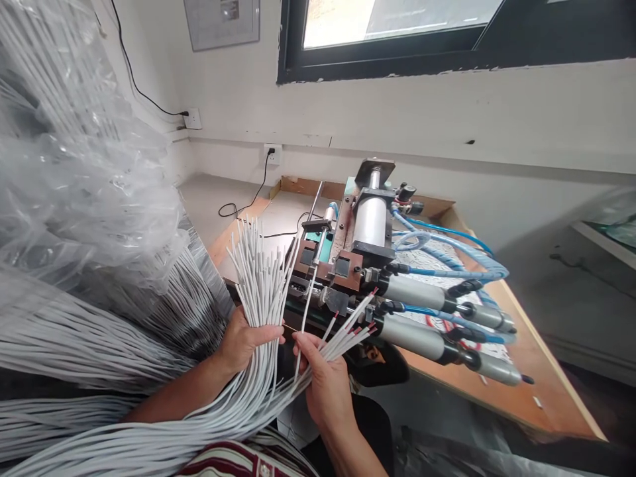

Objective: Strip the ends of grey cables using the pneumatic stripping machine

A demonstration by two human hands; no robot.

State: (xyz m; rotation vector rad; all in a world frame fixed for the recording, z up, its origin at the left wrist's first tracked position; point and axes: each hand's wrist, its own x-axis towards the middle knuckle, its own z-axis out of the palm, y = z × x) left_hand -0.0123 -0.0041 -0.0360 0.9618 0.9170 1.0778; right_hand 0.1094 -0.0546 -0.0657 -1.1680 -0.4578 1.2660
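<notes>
My left hand (248, 338) is closed around a thick bundle of white cables (263, 285), their cut ends fanned upward. In my right hand (325, 374) lies a smaller bunch of white cables (342, 341) whose tips show red. Between my right thumb and finger I pinch one single cable (307, 308), and its upper end reaches into the jaws of a pneumatic wire-stripping machine (325, 268). Both bunches trail down and off to the left across my lap. Whether the single cable's tip is clamped is hidden by the machine.
Plastic-wrapped cable bundles (89, 179) are piled high at the left. Air cylinders (422, 298) with blue hoses (457, 271) stick out to the right over a wooden table (536, 397). A power cord (263, 182) runs from a wall socket behind the machine.
</notes>
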